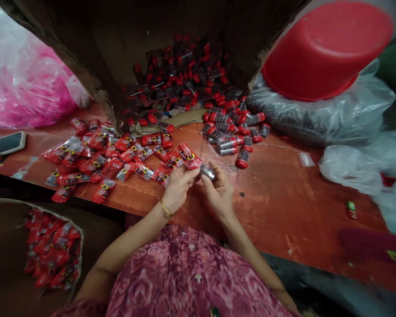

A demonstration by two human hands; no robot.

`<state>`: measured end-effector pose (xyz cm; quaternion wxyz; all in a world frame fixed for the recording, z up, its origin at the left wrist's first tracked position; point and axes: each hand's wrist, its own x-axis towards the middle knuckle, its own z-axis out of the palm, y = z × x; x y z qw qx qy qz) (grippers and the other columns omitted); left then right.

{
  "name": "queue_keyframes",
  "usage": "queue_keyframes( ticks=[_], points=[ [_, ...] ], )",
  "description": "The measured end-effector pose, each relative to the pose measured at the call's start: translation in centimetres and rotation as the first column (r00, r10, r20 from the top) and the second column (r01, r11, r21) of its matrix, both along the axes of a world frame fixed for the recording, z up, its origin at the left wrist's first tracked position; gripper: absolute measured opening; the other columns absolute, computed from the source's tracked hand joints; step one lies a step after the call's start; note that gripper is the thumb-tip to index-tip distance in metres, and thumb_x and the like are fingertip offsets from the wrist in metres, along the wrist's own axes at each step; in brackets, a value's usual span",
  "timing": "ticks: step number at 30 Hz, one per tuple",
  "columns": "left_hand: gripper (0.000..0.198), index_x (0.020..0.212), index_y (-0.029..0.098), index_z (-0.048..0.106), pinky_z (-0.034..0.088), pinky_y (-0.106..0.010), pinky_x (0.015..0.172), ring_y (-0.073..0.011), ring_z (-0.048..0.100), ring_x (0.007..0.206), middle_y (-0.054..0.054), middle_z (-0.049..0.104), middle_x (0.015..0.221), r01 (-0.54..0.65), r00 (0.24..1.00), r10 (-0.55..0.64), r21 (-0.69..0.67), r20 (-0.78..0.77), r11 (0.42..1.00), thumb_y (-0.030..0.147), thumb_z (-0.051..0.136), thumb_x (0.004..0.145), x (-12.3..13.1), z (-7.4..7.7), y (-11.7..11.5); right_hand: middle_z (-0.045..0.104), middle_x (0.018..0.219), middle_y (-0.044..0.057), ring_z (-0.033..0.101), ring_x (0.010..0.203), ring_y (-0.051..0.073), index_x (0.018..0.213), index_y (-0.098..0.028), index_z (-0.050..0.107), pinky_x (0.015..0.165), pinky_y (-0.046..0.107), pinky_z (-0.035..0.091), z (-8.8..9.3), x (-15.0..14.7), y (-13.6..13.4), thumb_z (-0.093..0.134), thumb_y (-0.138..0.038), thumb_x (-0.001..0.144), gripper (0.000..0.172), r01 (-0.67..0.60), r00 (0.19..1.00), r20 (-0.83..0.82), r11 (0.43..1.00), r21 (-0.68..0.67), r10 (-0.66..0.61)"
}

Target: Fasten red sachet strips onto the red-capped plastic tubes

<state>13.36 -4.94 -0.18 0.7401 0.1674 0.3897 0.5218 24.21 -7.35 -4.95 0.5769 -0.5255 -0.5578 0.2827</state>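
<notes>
My left hand (178, 187) pinches a red printed wrapper (189, 156) by its lower end, fingers closed on it. My right hand (219, 189) is closed on a small clear bottle (207, 171), held against the wrapper's mouth. Both hands hover just above the red table (284, 207) near its front edge. Several wrapped red packets (112, 154) lie spread to the left of my hands. Several loose red-capped bottles (232, 132) lie just beyond my right hand.
A tipped cardboard box (181, 75) at the back spills more bottles. A red basin (323, 48) rests on a clear bag (317, 112) at right. A pink bag (23, 83) and a phone (5, 144) are at left. A box of packets (49, 251) sits low left.
</notes>
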Motion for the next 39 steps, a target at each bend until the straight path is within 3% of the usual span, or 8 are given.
queue_keyframes(
  ticks=[3, 6, 13, 16, 20, 26, 33, 39],
  points=[
    [0.027, 0.072, 0.015, 0.063, 0.043, -0.019, 0.062, -0.0076, 0.060, 0.062, 0.003, 0.067, 0.067, -0.010, 1.000, 0.010, -0.004, -0.002, 1.000, 0.027, 0.079, 0.055, 0.0, -0.2, 0.1, 0.067, 0.095, 0.005, 0.064, 0.081, 0.016, 0.110, -0.020, 0.058, 0.073, 0.030, 0.055, 0.1, 0.1, 0.1, 0.061, -0.034, 0.081, 0.032, -0.054, 0.987, -0.159, 0.995, -0.087, 0.039],
    [0.033, 0.068, 0.015, 0.061, 0.044, -0.021, 0.062, -0.0097, 0.060, 0.061, 0.001, 0.066, 0.063, -0.005, 1.000, 0.004, -0.020, -0.026, 1.000, 0.042, 0.077, 0.058, -0.1, -0.3, 0.4, 0.067, 0.092, 0.003, 0.062, 0.080, 0.015, 0.106, -0.020, 0.060, 0.073, 0.028, 0.054, 0.5, 0.3, 0.1, 0.063, -0.033, 0.079, 0.029, -0.105, 0.978, -0.189, 0.989, -0.107, 0.083],
    [0.037, 0.066, 0.012, 0.062, 0.045, -0.021, 0.060, -0.0083, 0.057, 0.057, 0.002, 0.063, 0.061, -0.069, 0.977, 0.079, 0.061, -0.196, 0.996, 0.038, 0.083, 0.048, 0.4, -0.8, 0.4, 0.067, 0.091, 0.002, 0.063, 0.080, 0.014, 0.100, -0.022, 0.061, 0.075, 0.028, 0.053, 0.5, -0.5, 0.4, 0.068, -0.034, 0.074, 0.029, -0.145, 0.937, -0.340, 0.976, -0.165, 0.081],
    [0.036, 0.067, 0.014, 0.061, 0.042, -0.020, 0.051, -0.0073, 0.052, 0.049, 0.003, 0.061, 0.056, -0.103, 0.966, 0.127, 0.116, -0.223, 0.988, 0.043, 0.079, 0.055, 0.8, -1.3, 0.0, 0.065, 0.080, -0.002, 0.059, 0.061, 0.010, 0.096, -0.022, 0.060, 0.059, 0.024, 0.054, 0.7, -1.5, 0.7, 0.071, -0.035, 0.070, 0.031, -0.139, 0.866, -0.501, 0.965, -0.221, 0.011],
    [0.038, 0.073, 0.014, 0.063, 0.038, -0.018, 0.043, -0.0070, 0.051, 0.048, 0.001, 0.063, 0.062, -0.050, 0.971, 0.084, 0.155, -0.224, 0.987, 0.051, 0.069, 0.066, 0.8, -1.8, -0.4, 0.060, 0.069, -0.006, 0.051, 0.044, 0.006, 0.093, -0.022, 0.058, 0.044, 0.020, 0.049, 1.3, -2.3, 0.6, 0.070, -0.038, 0.069, 0.031, -0.175, 0.779, -0.625, 0.945, -0.276, -0.038],
    [0.042, 0.061, 0.015, 0.059, 0.039, -0.019, 0.045, -0.0070, 0.048, 0.046, 0.002, 0.056, 0.053, -0.028, 0.975, 0.077, 0.226, -0.210, 0.974, 0.056, 0.062, 0.072, 0.6, -1.9, -0.3, 0.058, 0.059, -0.007, 0.051, 0.043, 0.006, 0.092, -0.020, 0.058, 0.043, 0.018, 0.047, 2.1, -2.2, 0.4, 0.071, -0.036, 0.068, 0.031, -0.081, 0.813, -0.573, 0.956, -0.283, -0.101],
    [0.043, 0.055, 0.014, 0.061, 0.041, -0.021, 0.050, -0.0090, 0.051, 0.050, 0.002, 0.058, 0.052, 0.000, 0.880, 0.125, 0.264, -0.458, 0.965, 0.056, 0.068, 0.064, 0.3, -1.6, -0.4, 0.060, 0.064, -0.005, 0.051, 0.046, 0.006, 0.089, -0.020, 0.058, 0.044, 0.018, 0.045, 1.9, -2.0, 0.6, 0.070, -0.035, 0.069, 0.028, -0.020, 0.851, -0.512, 0.968, -0.252, -0.116],
    [0.034, 0.074, 0.015, 0.070, 0.049, -0.027, 0.066, -0.0151, 0.063, 0.068, -0.004, 0.069, 0.072, -0.033, 0.958, 0.086, 0.191, -0.274, 0.981, 0.047, 0.071, 0.065, 0.4, -1.9, 0.3, 0.064, 0.077, -0.001, 0.058, 0.060, 0.010, 0.092, -0.022, 0.058, 0.059, 0.024, 0.052, 1.3, -2.5, 0.2, 0.069, -0.037, 0.070, 0.030, -0.017, 0.894, -0.442, 0.981, -0.195, -0.072]
  ],
)
